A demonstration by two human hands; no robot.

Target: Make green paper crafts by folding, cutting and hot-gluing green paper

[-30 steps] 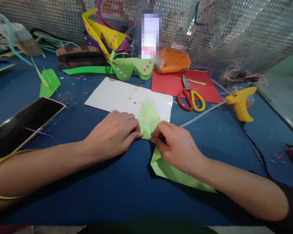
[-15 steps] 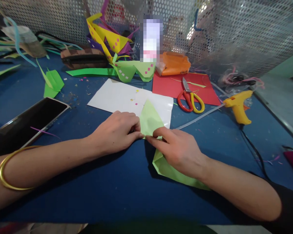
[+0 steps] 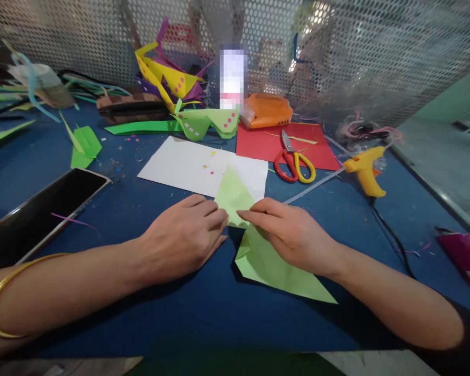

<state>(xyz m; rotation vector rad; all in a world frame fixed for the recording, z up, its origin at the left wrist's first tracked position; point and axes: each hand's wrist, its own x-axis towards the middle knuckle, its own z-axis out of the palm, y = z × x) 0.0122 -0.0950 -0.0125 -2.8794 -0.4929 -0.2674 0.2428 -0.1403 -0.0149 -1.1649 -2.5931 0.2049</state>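
Note:
A sheet of light green paper, folded to a point at its far end, lies on the blue tabletop in front of me. Curled at the left edge of the pointed part is my left hand, its fingers closed on the paper. From the other side my right hand presses its fingers together on the paper near the crease, covering part of it. The paper's tip overlaps a white sheet with a few tiny coloured squares on it. The paper's wider part spreads beneath and in front of my right hand.
Scissors rest partly on red paper. A yellow glue gun lies to the right, its cord trailing forward. At left is a dark phone. Green paper shapes, a pencil case and an orange packet stand farther back.
My left thumb and fingers have shifted slightly along the paper's edge. My right hand has lifted a little off the lower part, so more of the green paper shows. The view has tilted slightly.

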